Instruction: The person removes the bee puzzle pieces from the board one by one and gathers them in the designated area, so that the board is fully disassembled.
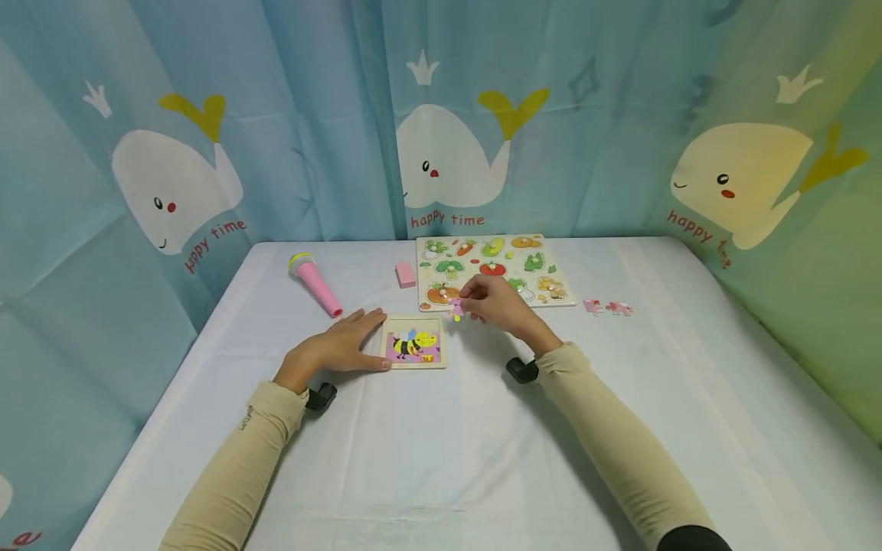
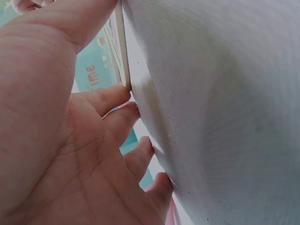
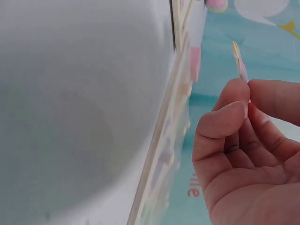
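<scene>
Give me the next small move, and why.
Probably shift the right hand left, bringing the pinched puzzle piece over the bee puzzle: the piece is held up close beside it, and the left hand touches the puzzle's edge.

White-clothed table (image 1: 427,451) with pink microphone (image 1: 320,288), pink block (image 1: 405,275), vegetable board (image 1: 514,268), framed bee puzzle (image 1: 413,346) and loose pink pieces (image 1: 620,309).

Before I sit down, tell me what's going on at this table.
A person's left hand rests against the left side of a wooden frame with a bee picture in it. The right hand pinches a small puzzle piece in the air, clear of the frame. More pink pieces lie to the right of a vegetable board, and a pink microphone lies to its left.
</scene>
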Tool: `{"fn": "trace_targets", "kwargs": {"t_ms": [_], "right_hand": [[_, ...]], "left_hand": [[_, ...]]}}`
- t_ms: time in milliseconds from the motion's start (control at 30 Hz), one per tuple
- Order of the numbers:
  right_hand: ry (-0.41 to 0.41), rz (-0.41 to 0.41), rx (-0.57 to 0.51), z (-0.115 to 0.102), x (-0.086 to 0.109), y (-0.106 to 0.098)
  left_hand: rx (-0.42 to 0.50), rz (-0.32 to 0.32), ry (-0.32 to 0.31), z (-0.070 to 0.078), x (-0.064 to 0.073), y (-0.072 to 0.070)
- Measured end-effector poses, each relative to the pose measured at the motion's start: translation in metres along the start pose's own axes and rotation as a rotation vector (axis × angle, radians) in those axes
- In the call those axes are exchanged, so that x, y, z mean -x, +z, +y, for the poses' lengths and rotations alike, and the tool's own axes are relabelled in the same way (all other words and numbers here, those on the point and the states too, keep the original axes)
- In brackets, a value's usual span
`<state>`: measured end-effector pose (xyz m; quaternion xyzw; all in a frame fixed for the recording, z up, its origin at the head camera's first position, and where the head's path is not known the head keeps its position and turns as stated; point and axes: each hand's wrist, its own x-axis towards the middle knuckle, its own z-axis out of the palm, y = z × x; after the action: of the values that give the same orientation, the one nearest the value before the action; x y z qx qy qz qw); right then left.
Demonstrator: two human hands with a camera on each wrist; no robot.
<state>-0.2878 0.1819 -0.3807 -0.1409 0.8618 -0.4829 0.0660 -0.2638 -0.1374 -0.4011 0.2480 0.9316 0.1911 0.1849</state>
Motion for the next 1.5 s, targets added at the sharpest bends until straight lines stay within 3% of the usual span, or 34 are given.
{"fn": "trace_targets", "kwargs": {"t_ms": [800, 1100, 1500], "right_hand": [[0.022, 0.137, 0.021, 0.023, 0.019, -0.056], [0.078, 0.151, -0.066, 0.033, 0.03, -0.077], [0.074, 0.21, -0.037, 0.04, 0.046, -0.098]], "left_hand": [[0.009, 0.003, 0.002, 0.0, 0.001, 0.0], [0.012, -0.005, -0.001, -0.002, -0.001, 0.002], [0.009, 0.006, 0.009, -0.006, -0.004, 0.003]]}}
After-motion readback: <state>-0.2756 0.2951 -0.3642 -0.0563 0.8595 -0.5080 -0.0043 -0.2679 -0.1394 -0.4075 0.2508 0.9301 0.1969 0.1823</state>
